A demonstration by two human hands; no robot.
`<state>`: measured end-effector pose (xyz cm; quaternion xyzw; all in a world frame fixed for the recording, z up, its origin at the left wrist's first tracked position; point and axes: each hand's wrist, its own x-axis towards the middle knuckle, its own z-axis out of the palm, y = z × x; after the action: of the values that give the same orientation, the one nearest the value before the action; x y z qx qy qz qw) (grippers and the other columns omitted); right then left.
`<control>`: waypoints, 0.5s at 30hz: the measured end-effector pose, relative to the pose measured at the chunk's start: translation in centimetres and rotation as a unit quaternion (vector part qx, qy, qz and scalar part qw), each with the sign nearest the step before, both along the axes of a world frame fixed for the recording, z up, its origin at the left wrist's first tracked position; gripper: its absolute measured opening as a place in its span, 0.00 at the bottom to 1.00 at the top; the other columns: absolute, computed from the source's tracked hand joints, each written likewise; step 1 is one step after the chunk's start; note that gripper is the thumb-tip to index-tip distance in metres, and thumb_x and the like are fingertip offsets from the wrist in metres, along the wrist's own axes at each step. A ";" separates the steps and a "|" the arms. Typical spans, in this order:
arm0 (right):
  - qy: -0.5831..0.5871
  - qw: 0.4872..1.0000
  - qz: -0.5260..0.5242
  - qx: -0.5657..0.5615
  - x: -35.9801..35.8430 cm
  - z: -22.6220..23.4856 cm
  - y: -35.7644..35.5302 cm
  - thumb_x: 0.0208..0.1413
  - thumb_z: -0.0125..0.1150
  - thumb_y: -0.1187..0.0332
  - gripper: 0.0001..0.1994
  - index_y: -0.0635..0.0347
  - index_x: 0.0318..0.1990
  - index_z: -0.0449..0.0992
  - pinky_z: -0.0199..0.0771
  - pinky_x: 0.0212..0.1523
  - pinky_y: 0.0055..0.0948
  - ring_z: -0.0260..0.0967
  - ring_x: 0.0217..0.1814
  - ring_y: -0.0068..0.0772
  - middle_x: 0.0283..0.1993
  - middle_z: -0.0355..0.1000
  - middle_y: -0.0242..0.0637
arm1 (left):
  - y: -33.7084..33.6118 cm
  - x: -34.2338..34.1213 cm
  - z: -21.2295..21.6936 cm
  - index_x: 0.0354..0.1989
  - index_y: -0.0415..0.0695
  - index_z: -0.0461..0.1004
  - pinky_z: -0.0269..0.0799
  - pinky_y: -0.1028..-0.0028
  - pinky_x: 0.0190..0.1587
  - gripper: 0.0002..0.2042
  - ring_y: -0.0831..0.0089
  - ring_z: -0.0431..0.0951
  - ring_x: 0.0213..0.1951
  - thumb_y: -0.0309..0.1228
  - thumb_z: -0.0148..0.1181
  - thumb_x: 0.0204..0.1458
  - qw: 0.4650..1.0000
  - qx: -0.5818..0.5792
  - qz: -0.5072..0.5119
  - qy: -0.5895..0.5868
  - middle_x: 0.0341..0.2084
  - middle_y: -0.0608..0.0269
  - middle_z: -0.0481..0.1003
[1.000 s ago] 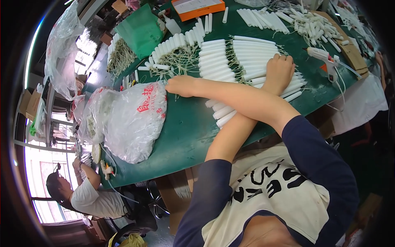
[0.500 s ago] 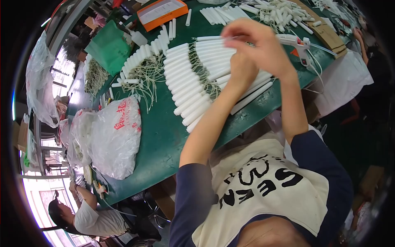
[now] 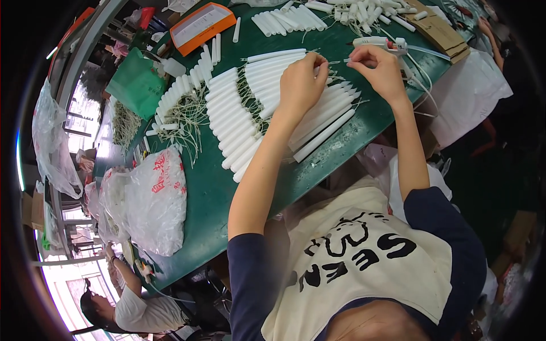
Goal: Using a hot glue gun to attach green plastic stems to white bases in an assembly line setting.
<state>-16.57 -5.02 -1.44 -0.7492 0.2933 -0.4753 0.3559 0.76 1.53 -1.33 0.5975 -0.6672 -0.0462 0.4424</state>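
Note:
Rows of white tubes with thin wires at their ends lie fanned out on the green table: a left row (image 3: 230,128), a middle row (image 3: 276,71) and a right group (image 3: 327,136). Above the middle and right tubes is my left hand (image 3: 304,82), its thumb and forefinger pinched together; what they hold is too small to make out. My right hand (image 3: 378,71) is raised to the right of it, fingertips closed on a small pale piece. A thin wire seems to run across the gap between the two hands.
Wired white tubes (image 3: 176,96) and a green bag (image 3: 136,82) are at the left, near an orange box (image 3: 203,28). A stuffed plastic bag (image 3: 153,204) sits at the table's left edge. Behind my right hand is a power strip (image 3: 406,71). Another person (image 3: 142,310) sits lower left.
My hands were close together, the right one over the left. Now they are apart, the left hand further left and the right hand clear of it. The view has shifted slightly.

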 end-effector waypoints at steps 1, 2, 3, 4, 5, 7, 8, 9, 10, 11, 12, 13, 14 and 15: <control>0.001 1.000 0.007 0.011 0.0 -0.2 -0.1 0.44 0.61 0.81 0.05 0.69 0.29 0.71 0.72 0.40 0.18 0.69 0.37 0.20 0.36 0.71 0.35 | -0.1 -0.1 0.1 0.29 0.42 0.73 0.69 0.63 0.30 0.07 0.56 0.75 0.28 0.32 0.54 0.47 1.000 0.001 -0.003 -0.002 0.23 0.54 0.76; -0.001 1.000 0.005 0.012 -0.1 -0.3 -0.2 0.44 0.61 0.81 0.05 0.69 0.29 0.71 0.72 0.40 0.18 0.69 0.37 0.20 0.36 0.71 0.35 | -0.1 -0.1 0.2 0.29 0.42 0.73 0.68 0.63 0.30 0.07 0.56 0.75 0.28 0.32 0.54 0.48 1.000 0.015 -0.006 -0.002 0.23 0.54 0.76; -0.004 1.000 0.008 0.022 -0.1 -0.4 -0.3 0.45 0.60 0.82 0.05 0.69 0.29 0.70 0.72 0.40 0.18 0.69 0.37 0.20 0.36 0.71 0.35 | -0.2 -0.2 0.4 0.30 0.41 0.72 0.68 0.63 0.29 0.07 0.56 0.75 0.28 0.31 0.54 0.48 1.000 0.028 -0.009 -0.002 0.23 0.54 0.75; -0.007 0.999 0.012 0.033 0.0 -0.5 -0.4 0.45 0.59 0.82 0.04 0.69 0.28 0.70 0.72 0.41 0.18 0.69 0.38 0.20 0.37 0.71 0.35 | -0.1 -0.3 0.5 0.30 0.41 0.72 0.68 0.63 0.29 0.07 0.56 0.75 0.28 0.31 0.54 0.48 1.000 0.029 -0.011 -0.004 0.23 0.54 0.75; -0.008 0.999 0.010 0.033 0.0 -0.5 -0.3 0.45 0.59 0.82 0.04 0.69 0.28 0.70 0.72 0.41 0.18 0.69 0.38 0.20 0.37 0.71 0.35 | 0.0 -0.3 0.6 0.31 0.39 0.71 0.69 0.68 0.31 0.08 0.59 0.76 0.28 0.31 0.52 0.50 0.999 0.041 -0.007 -0.018 0.24 0.55 0.76; -0.027 0.999 0.014 0.033 0.2 -0.4 -0.1 0.45 0.59 0.82 0.04 0.69 0.28 0.70 0.72 0.41 0.18 0.69 0.38 0.20 0.37 0.71 0.36 | 0.0 -0.3 0.6 0.33 0.37 0.71 0.70 0.72 0.33 0.08 0.62 0.77 0.28 0.31 0.51 0.52 0.998 0.053 -0.003 -0.034 0.24 0.57 0.77; -0.028 0.999 0.014 0.033 0.2 -0.5 -0.2 0.45 0.59 0.82 0.04 0.69 0.28 0.70 0.72 0.41 0.18 0.69 0.38 0.20 0.37 0.71 0.36 | 0.0 -0.2 0.4 0.32 0.39 0.71 0.69 0.67 0.31 0.07 0.59 0.76 0.28 0.31 0.52 0.50 0.999 0.040 -0.006 -0.020 0.23 0.55 0.76; -0.023 0.999 0.015 0.032 0.3 -0.6 -0.2 0.45 0.59 0.82 0.04 0.69 0.28 0.70 0.71 0.42 0.18 0.69 0.38 0.20 0.37 0.71 0.36 | 0.0 -0.1 0.2 0.31 0.41 0.71 0.68 0.63 0.29 0.07 0.56 0.75 0.27 0.31 0.54 0.49 1.000 0.028 -0.009 -0.005 0.23 0.54 0.75; -0.018 0.999 0.014 0.032 0.2 -0.6 -0.3 0.45 0.59 0.82 0.04 0.69 0.28 0.70 0.71 0.42 0.18 0.69 0.38 0.20 0.37 0.71 0.36 | -0.1 -0.1 0.2 0.31 0.41 0.71 0.68 0.63 0.29 0.07 0.56 0.75 0.27 0.31 0.54 0.49 1.000 0.028 -0.011 -0.006 0.23 0.54 0.75; -0.019 0.999 0.013 0.032 0.2 -0.7 -0.3 0.45 0.59 0.82 0.04 0.69 0.28 0.70 0.71 0.42 0.18 0.69 0.38 0.20 0.37 0.71 0.36 | -0.1 -0.1 0.2 0.30 0.41 0.71 0.68 0.63 0.29 0.06 0.56 0.75 0.27 0.31 0.54 0.49 1.000 0.026 -0.010 -0.004 0.22 0.54 0.75; -0.025 0.999 0.016 0.040 0.3 -0.7 -0.2 0.45 0.59 0.82 0.04 0.69 0.28 0.70 0.71 0.42 0.18 0.69 0.38 0.20 0.37 0.71 0.36 | -0.1 -0.1 0.2 0.30 0.41 0.71 0.68 0.63 0.29 0.06 0.56 0.75 0.27 0.31 0.54 0.49 1.000 0.025 -0.010 -0.003 0.22 0.54 0.75; -0.031 0.998 0.019 0.047 0.3 -0.7 -0.2 0.46 0.59 0.82 0.04 0.69 0.28 0.70 0.71 0.42 0.18 0.69 0.38 0.20 0.37 0.71 0.36 | -0.1 -0.1 0.2 0.30 0.41 0.71 0.68 0.63 0.29 0.06 0.56 0.75 0.27 0.31 0.54 0.49 1.000 0.024 -0.011 -0.003 0.22 0.54 0.75; -0.031 0.998 0.019 0.047 0.2 -0.6 -0.3 0.46 0.59 0.82 0.04 0.69 0.28 0.70 0.71 0.42 0.18 0.69 0.38 0.20 0.37 0.71 0.36 | -0.2 -0.1 0.2 0.30 0.41 0.71 0.68 0.63 0.29 0.06 0.56 0.75 0.27 0.31 0.54 0.49 1.000 0.023 -0.012 -0.004 0.22 0.54 0.75; -0.030 0.998 0.019 0.048 0.2 -0.6 -0.3 0.46 0.59 0.82 0.04 0.69 0.29 0.70 0.71 0.42 0.18 0.69 0.38 0.20 0.37 0.71 0.36 | -0.2 -0.1 0.1 0.30 0.41 0.71 0.68 0.63 0.29 0.06 0.56 0.75 0.27 0.31 0.54 0.49 1.000 0.021 -0.012 -0.004 0.22 0.54 0.75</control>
<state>-16.38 -5.36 -2.09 -0.7221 0.2907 -0.4762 0.4091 0.64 1.36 -1.19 0.5984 -0.6751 -0.0634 0.4268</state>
